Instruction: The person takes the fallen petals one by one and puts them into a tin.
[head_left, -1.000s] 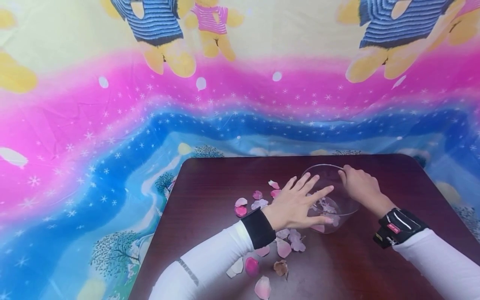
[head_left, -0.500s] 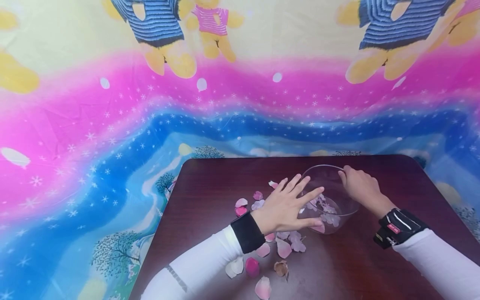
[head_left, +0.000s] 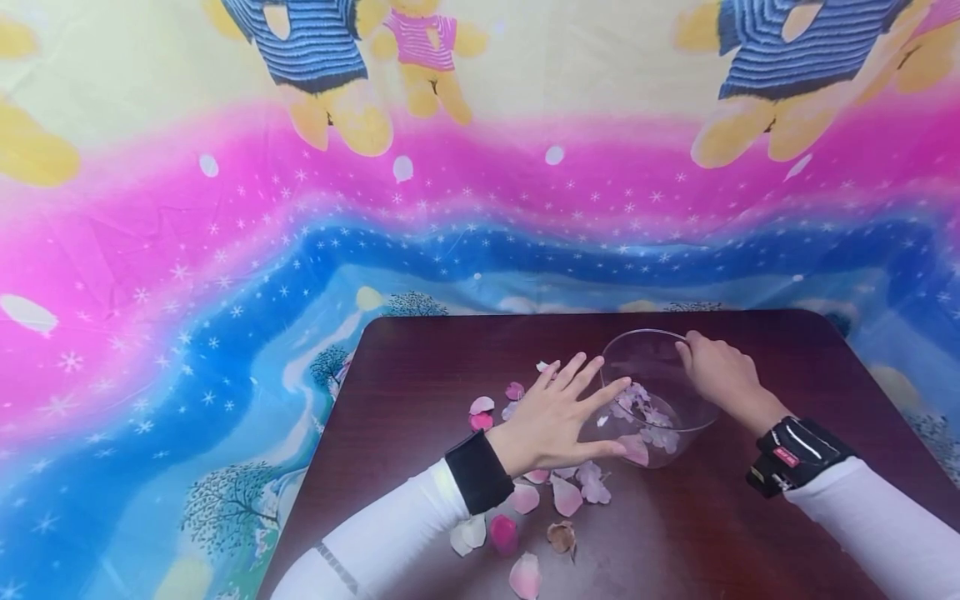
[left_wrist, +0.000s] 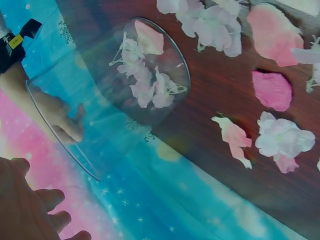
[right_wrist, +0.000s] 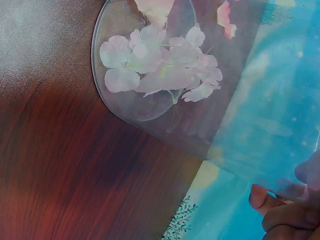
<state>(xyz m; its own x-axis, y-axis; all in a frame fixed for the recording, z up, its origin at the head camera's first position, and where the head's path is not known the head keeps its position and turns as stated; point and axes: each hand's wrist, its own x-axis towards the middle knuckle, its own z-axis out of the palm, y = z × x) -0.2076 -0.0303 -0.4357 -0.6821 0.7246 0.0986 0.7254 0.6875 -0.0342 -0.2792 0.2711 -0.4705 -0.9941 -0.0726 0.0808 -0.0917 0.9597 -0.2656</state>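
A clear glass bowl [head_left: 660,354] stands on the dark wooden table [head_left: 420,367] with pale pink flowers [head_left: 651,423] in its bottom. My right hand [head_left: 718,373] grips the bowl's far right rim, fingers curled over the edge. Just left of the bowl hovers my left hand [head_left: 558,412], flat with fingers spread and holding nothing. Loose pink and white petals [head_left: 558,496] lie scattered under and around it. The left wrist view shows the bowl [left_wrist: 107,95] and petals [left_wrist: 272,90] from the side. In the right wrist view, the flowers [right_wrist: 160,65] show through the bowl's base.
A bright cartoon-printed cloth [head_left: 225,250] hangs behind and around the table. More petals [head_left: 525,575] lie near the table's front edge. Bare wood [head_left: 810,367] stretches to the right of the bowl.
My left hand has drawn back leftward from over the bowl to just beside it, fingers still spread. The right hand and bowl have stayed put.
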